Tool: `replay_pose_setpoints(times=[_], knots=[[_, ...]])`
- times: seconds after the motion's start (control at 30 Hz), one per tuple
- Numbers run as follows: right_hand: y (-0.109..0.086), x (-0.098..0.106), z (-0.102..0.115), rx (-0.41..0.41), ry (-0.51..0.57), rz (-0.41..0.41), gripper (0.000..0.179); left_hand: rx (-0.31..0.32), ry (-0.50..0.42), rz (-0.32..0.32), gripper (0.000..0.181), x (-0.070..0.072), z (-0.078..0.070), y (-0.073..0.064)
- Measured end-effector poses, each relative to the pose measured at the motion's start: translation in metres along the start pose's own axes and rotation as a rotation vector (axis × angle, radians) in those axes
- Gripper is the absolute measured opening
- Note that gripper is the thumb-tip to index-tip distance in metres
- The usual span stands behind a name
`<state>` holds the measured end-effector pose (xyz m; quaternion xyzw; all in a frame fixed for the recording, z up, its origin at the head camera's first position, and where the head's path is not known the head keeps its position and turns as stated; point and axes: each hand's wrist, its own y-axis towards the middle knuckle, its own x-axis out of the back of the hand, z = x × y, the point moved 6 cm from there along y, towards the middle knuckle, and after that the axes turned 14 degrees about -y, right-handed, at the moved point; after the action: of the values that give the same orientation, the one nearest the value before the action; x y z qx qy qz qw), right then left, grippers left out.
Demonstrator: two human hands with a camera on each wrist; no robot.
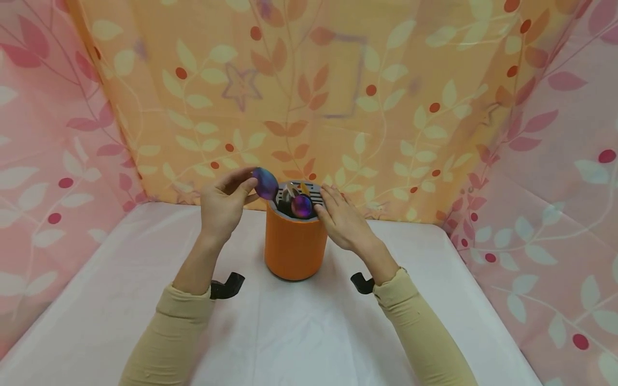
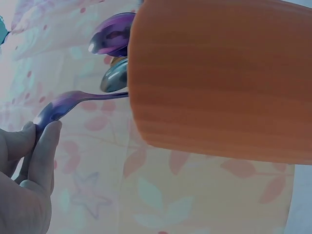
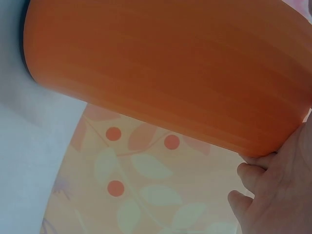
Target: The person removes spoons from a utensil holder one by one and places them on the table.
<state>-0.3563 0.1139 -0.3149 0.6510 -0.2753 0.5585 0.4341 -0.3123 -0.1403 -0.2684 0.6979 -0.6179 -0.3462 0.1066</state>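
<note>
An orange cylindrical holder (image 1: pixel 295 244) stands upright on the white table, with a grey slotted top (image 1: pixel 314 194). My left hand (image 1: pixel 224 203) pinches the bowl of a purple-blue spoon (image 2: pixel 59 105) between thumb and fingers; its handle runs down into the holder. Another purple spoon (image 1: pixel 301 206) and a silver spoon (image 2: pixel 115 75) stick out of the top beside it, with a gold-coloured utensil (image 1: pixel 304 188) behind them. My right hand (image 1: pixel 346 219) rests against the holder's right upper side and rim, fingers fairly straight.
The white tablecloth (image 1: pixel 309 332) spreads around the holder. An orange-yellow patterned cloth (image 1: pixel 309 107) hangs at the back, pink ones (image 1: pixel 53 161) at the sides. A black curved piece (image 1: pixel 229 286) sits at the left wrist, a similar black piece (image 1: pixel 362 283) at the right.
</note>
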Motion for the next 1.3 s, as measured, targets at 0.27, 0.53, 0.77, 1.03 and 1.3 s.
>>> replay_pose_setpoints(times=[0.27,0.53,0.77,1.03,1.3], knots=[[0.000,0.001,0.001,0.006,0.017,-0.013,0.072,-0.122,-0.107,-0.037,0.025,0.014,-0.025,0.000],[0.001,0.002,0.001,0.005,0.023,-0.027,0.071,-0.161,-0.288,-0.086,0.023,0.032,-0.052,-0.001],[0.000,0.003,0.001,0.006,0.028,-0.029,0.070,-0.166,-0.400,-0.133,0.024,0.053,-0.069,-0.002],[-0.001,0.001,0.000,-0.005,0.025,-0.020,0.073,-0.155,-0.433,-0.155,0.033,0.080,-0.073,-0.004],[-0.002,0.003,0.001,-0.003,0.049,-0.030,0.070,-0.111,-0.292,-0.145,0.030,0.107,-0.056,-0.009]])
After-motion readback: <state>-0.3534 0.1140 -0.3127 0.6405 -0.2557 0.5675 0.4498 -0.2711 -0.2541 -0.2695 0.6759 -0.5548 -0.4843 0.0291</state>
